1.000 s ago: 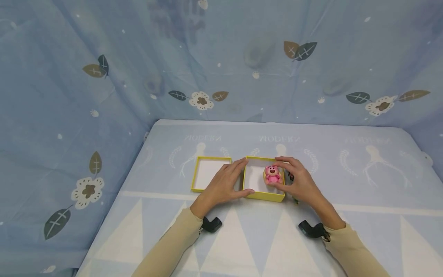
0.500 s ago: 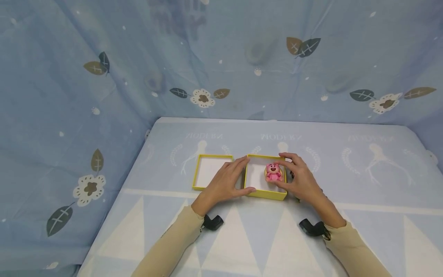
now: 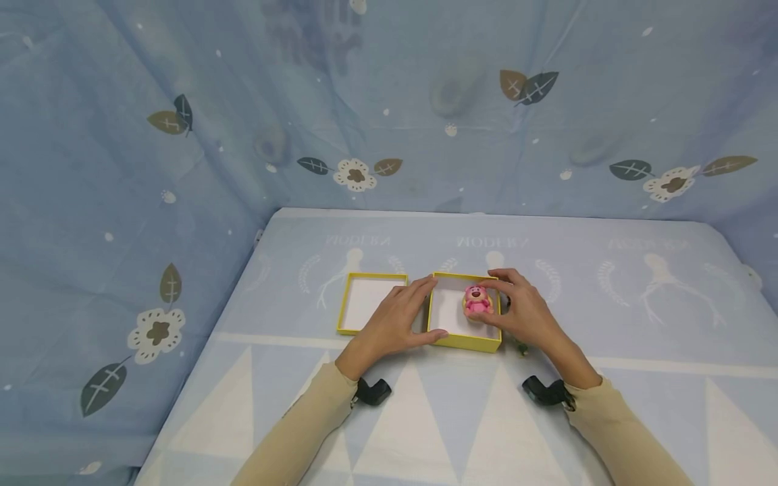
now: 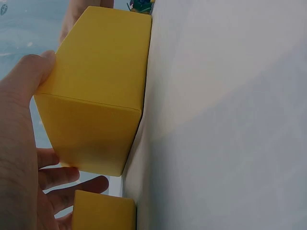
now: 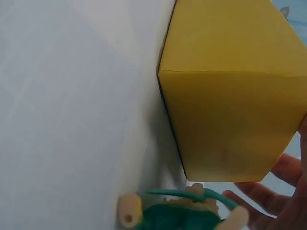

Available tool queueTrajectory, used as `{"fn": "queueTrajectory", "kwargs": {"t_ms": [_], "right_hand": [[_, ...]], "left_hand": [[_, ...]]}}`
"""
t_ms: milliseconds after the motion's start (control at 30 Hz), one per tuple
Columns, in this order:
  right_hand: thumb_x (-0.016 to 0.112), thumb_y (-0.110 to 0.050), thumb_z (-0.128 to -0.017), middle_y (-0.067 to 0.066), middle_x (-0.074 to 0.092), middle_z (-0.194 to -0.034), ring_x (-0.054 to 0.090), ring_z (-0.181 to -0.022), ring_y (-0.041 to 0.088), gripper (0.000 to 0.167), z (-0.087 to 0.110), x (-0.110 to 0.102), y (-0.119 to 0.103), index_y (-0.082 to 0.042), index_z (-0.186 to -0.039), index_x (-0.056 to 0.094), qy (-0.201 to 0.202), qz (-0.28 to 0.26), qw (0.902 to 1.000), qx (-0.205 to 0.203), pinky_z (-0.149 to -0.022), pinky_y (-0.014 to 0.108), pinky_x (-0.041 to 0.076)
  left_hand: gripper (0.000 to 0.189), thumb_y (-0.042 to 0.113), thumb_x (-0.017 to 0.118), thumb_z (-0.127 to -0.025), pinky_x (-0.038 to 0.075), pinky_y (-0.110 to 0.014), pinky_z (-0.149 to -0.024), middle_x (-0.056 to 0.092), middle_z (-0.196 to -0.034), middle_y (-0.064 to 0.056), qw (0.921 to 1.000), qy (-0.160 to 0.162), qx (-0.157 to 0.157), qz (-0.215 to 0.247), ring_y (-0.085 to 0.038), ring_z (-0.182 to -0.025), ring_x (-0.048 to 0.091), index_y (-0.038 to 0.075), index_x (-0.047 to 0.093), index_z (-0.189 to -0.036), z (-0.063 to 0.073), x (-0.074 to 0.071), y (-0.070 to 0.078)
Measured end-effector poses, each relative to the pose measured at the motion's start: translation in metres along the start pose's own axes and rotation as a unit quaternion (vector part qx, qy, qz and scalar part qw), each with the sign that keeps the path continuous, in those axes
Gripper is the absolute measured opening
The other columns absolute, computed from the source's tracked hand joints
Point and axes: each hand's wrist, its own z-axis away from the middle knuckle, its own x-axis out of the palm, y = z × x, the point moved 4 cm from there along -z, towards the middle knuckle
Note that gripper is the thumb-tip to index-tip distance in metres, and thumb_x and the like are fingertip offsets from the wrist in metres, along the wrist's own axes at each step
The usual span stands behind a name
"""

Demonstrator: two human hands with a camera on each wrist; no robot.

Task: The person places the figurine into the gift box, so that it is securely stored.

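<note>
A small pink bear figurine (image 3: pixel 477 299) is inside a shallow yellow box (image 3: pixel 467 343) with a white interior, towards its right side. My right hand (image 3: pixel 527 314) reaches over the box's right wall and pinches the figurine between thumb and fingers. At the box's left side my left hand (image 3: pixel 392 320) holds the box, its thumb at the front wall and its fingertips near the back left corner. In the left wrist view the thumb (image 4: pixel 41 67) lies on the box's edge. The wrist views show only the outer walls of the box, so the figurine is hidden there.
A shallower yellow-rimmed box part, probably the lid (image 3: pixel 377 275), lies left of the box, partly behind my left hand. Right of the box, a green and tan toy (image 5: pixel 180 218) stands close to its wall, mostly hidden by my right hand in the head view.
My right hand has shifted slightly left with the bear figurine, which now sits a little higher and turned in the view. The left hand and the box have stayed in place.
</note>
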Motion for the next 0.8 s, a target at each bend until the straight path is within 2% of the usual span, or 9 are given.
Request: {"fn": "queueTrajectory", "kwargs": {"t_ms": [200, 433, 800], "right_hand": [[0.087, -0.042, -0.071, 0.021, 0.052, -0.135, 0.049, -0.121, 0.047, 0.061, -0.001, 0.001, 0.001, -0.011, -0.120, 0.069, -0.014, 0.022, 0.9990, 0.036, -0.100, 0.067, 0.031], [0.088, -0.039, -0.068, 0.024, 0.051, -0.139, 0.035, -0.135, 0.050, 0.059, -0.002, -0.001, -0.002, -0.010, -0.118, 0.071, -0.013, 0.043, 0.9982, 0.039, -0.104, 0.071, 0.024], [0.087, -0.044, -0.068, 0.027, 0.046, -0.142, 0.026, -0.139, 0.053, 0.061, -0.007, -0.005, -0.010, -0.008, -0.116, 0.072, -0.041, 0.079, 0.9942, 0.059, -0.106, 0.071, 0.020]], "left_hand": [[0.092, 0.060, 0.065, -0.084, 0.039, -0.040, -0.107, 0.041, -0.153, -0.008, 1.0000, 0.002, 0.004, 0.001, -0.019, -0.139, 0.043, 0.004, 0.034, -0.150, 0.000, 0.001, -0.001], [0.092, 0.060, 0.066, -0.083, 0.039, -0.039, -0.107, 0.041, -0.153, -0.008, 1.0000, 0.001, 0.002, 0.000, -0.019, -0.139, 0.043, 0.004, 0.035, -0.150, 0.000, 0.000, 0.000], [0.093, 0.061, 0.066, -0.082, 0.039, -0.039, -0.107, 0.042, -0.152, -0.008, 0.9999, 0.008, 0.007, -0.009, -0.019, -0.138, 0.043, 0.003, 0.036, -0.149, 0.000, 0.000, 0.000]]}}
